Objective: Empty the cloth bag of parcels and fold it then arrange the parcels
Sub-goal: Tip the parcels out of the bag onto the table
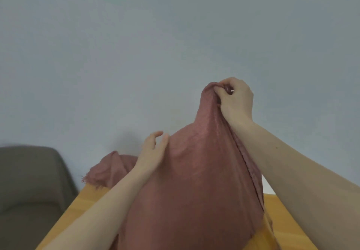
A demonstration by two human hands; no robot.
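The right hand (236, 98) pinches a corner of the cloth bag (194, 181), lifted above the bench (288, 220); the left hand (153, 150) rests open against it. Soft, limp fabric, probably light; best held by corners.

Both forearms bare, no sleeves; small mole on right forearm (277, 148).
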